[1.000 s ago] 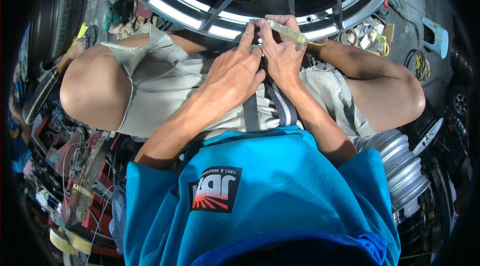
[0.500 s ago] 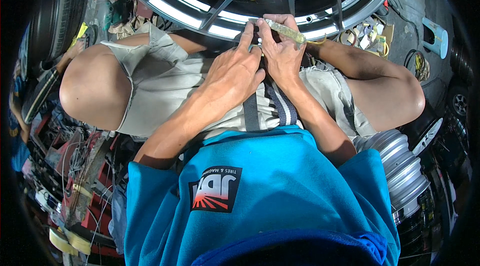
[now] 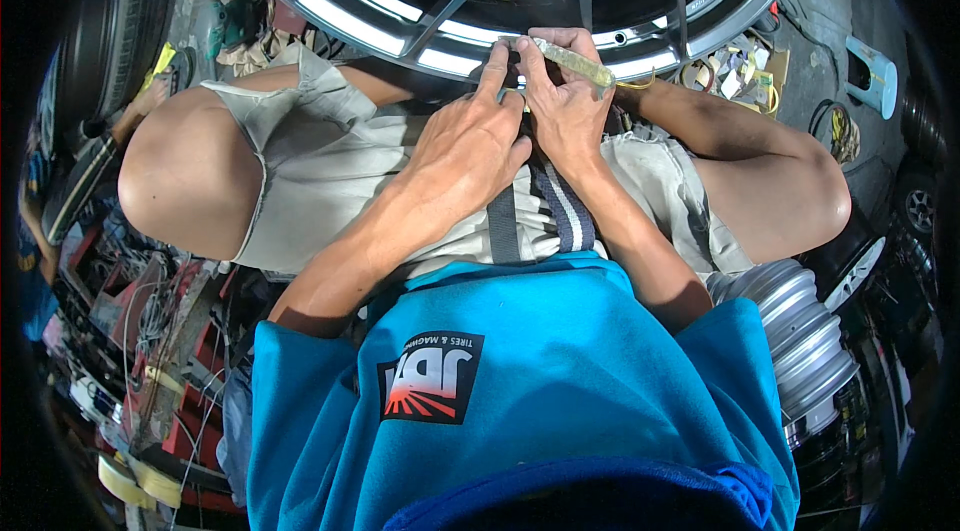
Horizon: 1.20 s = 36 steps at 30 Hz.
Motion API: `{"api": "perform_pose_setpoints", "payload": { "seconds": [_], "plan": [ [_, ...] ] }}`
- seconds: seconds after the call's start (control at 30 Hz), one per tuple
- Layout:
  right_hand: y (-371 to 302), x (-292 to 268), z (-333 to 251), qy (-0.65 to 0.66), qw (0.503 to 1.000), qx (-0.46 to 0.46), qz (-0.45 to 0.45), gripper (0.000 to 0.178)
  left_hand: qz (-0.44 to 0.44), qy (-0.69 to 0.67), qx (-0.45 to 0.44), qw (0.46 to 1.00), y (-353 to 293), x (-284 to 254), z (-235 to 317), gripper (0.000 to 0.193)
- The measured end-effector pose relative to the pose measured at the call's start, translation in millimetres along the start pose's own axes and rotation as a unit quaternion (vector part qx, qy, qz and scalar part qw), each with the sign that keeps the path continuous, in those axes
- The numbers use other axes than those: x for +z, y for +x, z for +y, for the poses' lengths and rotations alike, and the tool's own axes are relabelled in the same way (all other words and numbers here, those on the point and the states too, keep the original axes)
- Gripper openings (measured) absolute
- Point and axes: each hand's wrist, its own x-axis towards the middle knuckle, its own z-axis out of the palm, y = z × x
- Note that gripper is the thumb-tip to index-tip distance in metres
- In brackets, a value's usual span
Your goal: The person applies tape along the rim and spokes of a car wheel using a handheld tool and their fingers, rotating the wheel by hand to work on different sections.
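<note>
Head view: grey metal multi-spoke wheel rim, glossy silver lip, top centre. Right hand fingers pinch slim tool with mottled yellow-green handle at lip. Left hand index extended to tool tip; grip: cannot tell.

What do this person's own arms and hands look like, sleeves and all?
The left hand and right hand wear no gloves, and no watch shows at either wrist. Both forearms are bare, emerging from loose, short turquoise-blue sleeves.
</note>
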Motion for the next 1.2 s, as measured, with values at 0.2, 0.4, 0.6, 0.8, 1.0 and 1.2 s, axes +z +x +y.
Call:
{"api": "perform_pose_setpoints", "payload": {
  "seconds": [0.2, 0.4, 0.6, 0.8, 1.0, 1.2],
  "plan": [
    [0.5, 0.7, 2.4, 0.018, 1.000, -0.009, -0.004, 0.018, 0.007, 0.006, 0.002, 1.000, 0.2, 1.7, -0.9, 0.034],
    [0.6, -0.5, -0.3, 0.005, 1.000, 0.002, -0.011, 0.019, -0.004, -0.003, -0.008, 1.000, -0.1, -1.1, 1.6, 0.034],
    [0.9, -0.7, 3.9, 0.010, 1.000, -0.011, -0.014, 0.019, 0.013, 0.006, 0.005, 1.000, -0.6, 0.1, 0.9, 0.035],
    [1.5, -2.0, -0.1, 0.018, 1.000, -0.003, -0.022, 0.019, -0.012, 0.006, -0.019, 1.000, 0.5, -2.8, 3.8, 0.036],
    [-1.5, -3.5, -2.5, 0.056, 0.998, 0.009, -0.024, 0.018, 0.001, 0.002, -0.015, 1.000, -0.4, 1.0, 0.9, 0.035],
    [-7.8, -15.0, -12.6, 0.076, 0.997, 0.010, 0.021, 0.019, 0.034, 0.030, -0.016, 0.999, 11.9, 3.3, -5.2, 0.028]
  ]
}}
